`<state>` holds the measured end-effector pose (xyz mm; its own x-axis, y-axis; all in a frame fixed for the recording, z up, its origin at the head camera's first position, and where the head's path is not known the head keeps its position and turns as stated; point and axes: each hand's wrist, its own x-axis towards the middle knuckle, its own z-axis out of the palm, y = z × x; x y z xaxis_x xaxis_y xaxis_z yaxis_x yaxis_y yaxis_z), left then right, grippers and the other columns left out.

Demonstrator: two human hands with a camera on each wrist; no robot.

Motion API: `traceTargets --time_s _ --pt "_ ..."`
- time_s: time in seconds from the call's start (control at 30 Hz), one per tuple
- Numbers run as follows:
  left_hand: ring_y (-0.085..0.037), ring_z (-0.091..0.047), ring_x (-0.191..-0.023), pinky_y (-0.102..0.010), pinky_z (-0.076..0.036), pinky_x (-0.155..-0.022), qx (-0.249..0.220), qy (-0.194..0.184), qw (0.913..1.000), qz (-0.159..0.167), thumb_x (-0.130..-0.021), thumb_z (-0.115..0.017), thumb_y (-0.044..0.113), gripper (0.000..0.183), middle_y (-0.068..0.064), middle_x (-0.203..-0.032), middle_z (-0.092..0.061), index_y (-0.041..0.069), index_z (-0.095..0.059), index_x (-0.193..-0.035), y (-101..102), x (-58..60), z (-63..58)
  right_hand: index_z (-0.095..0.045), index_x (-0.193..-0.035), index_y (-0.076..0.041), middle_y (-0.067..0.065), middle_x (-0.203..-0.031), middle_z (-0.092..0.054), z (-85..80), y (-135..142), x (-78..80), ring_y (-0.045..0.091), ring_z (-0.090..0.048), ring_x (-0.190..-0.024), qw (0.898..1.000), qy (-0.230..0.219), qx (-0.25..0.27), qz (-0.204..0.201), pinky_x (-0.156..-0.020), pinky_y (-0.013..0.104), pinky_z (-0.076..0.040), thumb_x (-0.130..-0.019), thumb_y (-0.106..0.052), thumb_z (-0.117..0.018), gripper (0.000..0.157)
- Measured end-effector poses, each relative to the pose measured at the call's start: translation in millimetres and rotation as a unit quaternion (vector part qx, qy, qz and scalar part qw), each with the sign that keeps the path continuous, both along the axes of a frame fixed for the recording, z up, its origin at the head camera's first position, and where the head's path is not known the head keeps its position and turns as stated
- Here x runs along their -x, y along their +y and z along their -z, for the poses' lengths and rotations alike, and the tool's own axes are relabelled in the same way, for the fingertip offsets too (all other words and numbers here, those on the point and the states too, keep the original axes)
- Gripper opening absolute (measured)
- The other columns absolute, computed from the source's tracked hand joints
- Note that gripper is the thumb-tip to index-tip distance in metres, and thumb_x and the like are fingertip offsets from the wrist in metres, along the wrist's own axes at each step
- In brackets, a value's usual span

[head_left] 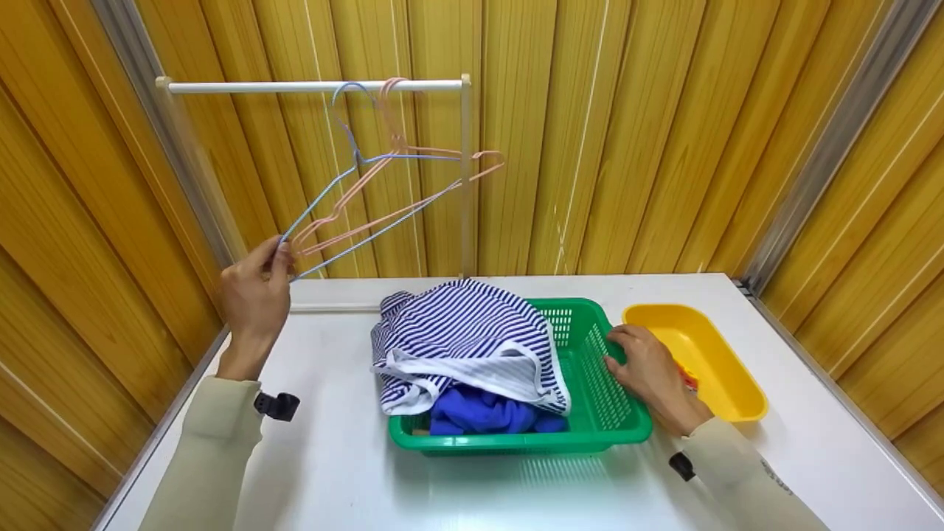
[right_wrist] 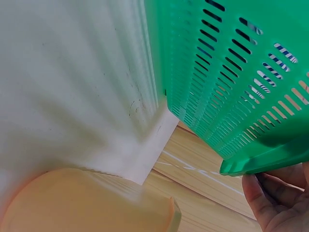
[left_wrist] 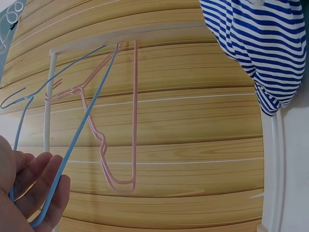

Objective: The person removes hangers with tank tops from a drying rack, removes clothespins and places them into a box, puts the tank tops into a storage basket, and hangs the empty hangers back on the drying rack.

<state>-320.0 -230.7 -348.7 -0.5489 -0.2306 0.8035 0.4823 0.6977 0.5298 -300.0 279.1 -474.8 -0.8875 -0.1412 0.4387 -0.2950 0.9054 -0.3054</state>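
Observation:
My left hand [head_left: 254, 291] pinches one lower corner of a blue wire hanger [head_left: 317, 199], holding it up at the left. Its hook [left_wrist: 14, 99] stands off the white rail in the left wrist view and overlaps the rail in the head view. Pink hangers [head_left: 354, 195] hang from the rail [head_left: 251, 87] just behind it. At the right, my right hand [head_left: 649, 369] grips the side rim of a green basket [head_left: 509, 442], thumb and fingers at the edge. A blue-and-white striped garment [head_left: 464, 324] lies in the basket, draped over its left side, above a bundled blue cloth [head_left: 487, 411].
A yellow tray [head_left: 726, 376] stands right of the basket, with a small red item [head_left: 687, 377] partly hidden by my right forearm. The rack's upright post [head_left: 465, 184] rises behind the basket. Wood-patterned panels [head_left: 627, 133] enclose the white table [head_left: 332, 457].

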Motion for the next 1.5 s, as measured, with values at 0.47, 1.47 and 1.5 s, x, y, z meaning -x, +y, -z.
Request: traceTargets --time_s 0.47,1.47,1.5 --pt "-0.028 -0.070 -0.072 -0.003 -0.037 -0.064 0.002 -0.010 0.9999 -0.005 -0.099 -0.059 0.015 0.023 -0.016 -0.084 -0.074 -0.001 -0.072 -0.110 18 17.5 -11.5 -0.066 -0.114 0.007 0.023 -0.119 -0.063 -1.5 -1 -1.5 0.039 -0.058 -0.110 1.000 -0.012 0.002 0.003 -0.100 0.056 -0.046 -0.085 -0.012 -0.075 0.036" --pt "-0.027 -0.067 -0.074 -0.015 -0.041 -0.063 -0.017 -0.034 0.9985 0.040 -0.099 -0.058 0.012 0.021 -0.017 -0.083 -0.072 -0.001 -0.072 -0.107 52 58.1 -23.7 -0.067 -0.113 0.006 0.021 -0.118 -0.063 0.5 -1 -0.4 0.038 -0.060 -0.109 1.000 0.002 0.003 0.002 -0.100 0.054 -0.047 -0.084 -0.012 -0.076 0.035" --pt "-0.027 -0.067 -0.074 -0.018 -0.042 -0.063 -0.013 -0.039 0.9984 0.038 -0.099 -0.058 0.012 0.021 -0.017 -0.083 -0.072 -0.001 -0.072 -0.108 52 58.5 -21.8 -0.067 -0.113 0.006 0.021 -0.117 -0.064 0.6 -1 -0.3 0.038 -0.060 -0.109 1.000 0.004 0.002 0.002 -0.100 0.054 -0.047 -0.084 -0.012 -0.076 0.035"
